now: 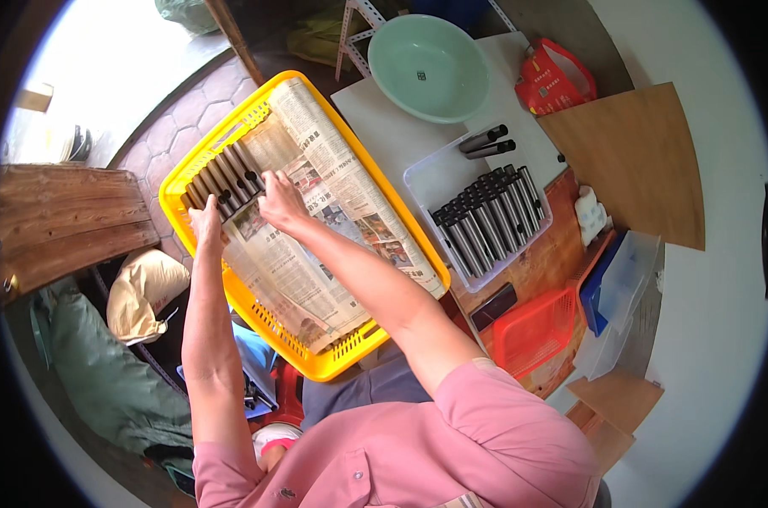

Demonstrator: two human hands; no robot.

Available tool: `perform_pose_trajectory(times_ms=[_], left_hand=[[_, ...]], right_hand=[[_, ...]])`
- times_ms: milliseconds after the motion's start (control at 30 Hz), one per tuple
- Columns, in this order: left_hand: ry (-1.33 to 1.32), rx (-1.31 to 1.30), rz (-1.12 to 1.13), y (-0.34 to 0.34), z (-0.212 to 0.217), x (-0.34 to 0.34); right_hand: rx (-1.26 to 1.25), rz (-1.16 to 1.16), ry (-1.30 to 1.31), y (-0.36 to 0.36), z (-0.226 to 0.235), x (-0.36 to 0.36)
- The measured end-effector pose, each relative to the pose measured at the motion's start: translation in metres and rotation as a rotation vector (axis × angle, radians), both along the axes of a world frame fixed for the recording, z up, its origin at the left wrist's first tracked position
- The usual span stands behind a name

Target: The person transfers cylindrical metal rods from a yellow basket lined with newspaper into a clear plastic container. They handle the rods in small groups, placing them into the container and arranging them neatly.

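A row of several dark grey metal tubes [223, 178] lies side by side in the far left part of a yellow plastic basket [442, 275]. Newspaper [333, 216] lines the basket under them. My left hand [204, 220] grips the left end of the row, thumb against the tubes. At the row's right end my right hand [282, 201] has its fingers curled in against the last tubes. The undersides of both hands are hidden.
Right of the basket, a clear plastic bin [416, 188] holds many similar tubes, two of them lying apart. Behind it stands a pale green basin [430, 68]. A phone [494, 306] and a red basket [532, 334] sit nearer. Left is a tan sack [147, 292].
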State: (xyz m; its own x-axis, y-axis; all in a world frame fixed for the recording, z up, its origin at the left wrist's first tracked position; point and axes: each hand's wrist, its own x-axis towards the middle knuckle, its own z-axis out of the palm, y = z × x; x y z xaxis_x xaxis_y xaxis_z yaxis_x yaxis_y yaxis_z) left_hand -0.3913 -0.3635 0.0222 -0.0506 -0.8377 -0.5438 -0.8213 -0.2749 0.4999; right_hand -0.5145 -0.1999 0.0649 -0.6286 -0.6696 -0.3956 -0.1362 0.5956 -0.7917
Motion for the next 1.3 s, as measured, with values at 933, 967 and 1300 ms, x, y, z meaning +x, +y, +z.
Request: perform_pose_trajectory(times_ms=[933, 967, 1300], left_hand=[[0.068, 0.051, 0.114, -0.001, -0.012, 0.004], [0.133, 0.043, 0.127, -0.003, -0.014, 0.006], [0.4, 0.133, -0.053, -0.006, -0.027, 0.02]], right_hand=[[0.155, -0.124, -0.23, -0.093, -0.042, 0.012], [0.144, -0.104, -0.29, -0.091, -0.041, 0.012], [-0.274, -0.159, -0.7, -0.08, -0.084, 0.035]])
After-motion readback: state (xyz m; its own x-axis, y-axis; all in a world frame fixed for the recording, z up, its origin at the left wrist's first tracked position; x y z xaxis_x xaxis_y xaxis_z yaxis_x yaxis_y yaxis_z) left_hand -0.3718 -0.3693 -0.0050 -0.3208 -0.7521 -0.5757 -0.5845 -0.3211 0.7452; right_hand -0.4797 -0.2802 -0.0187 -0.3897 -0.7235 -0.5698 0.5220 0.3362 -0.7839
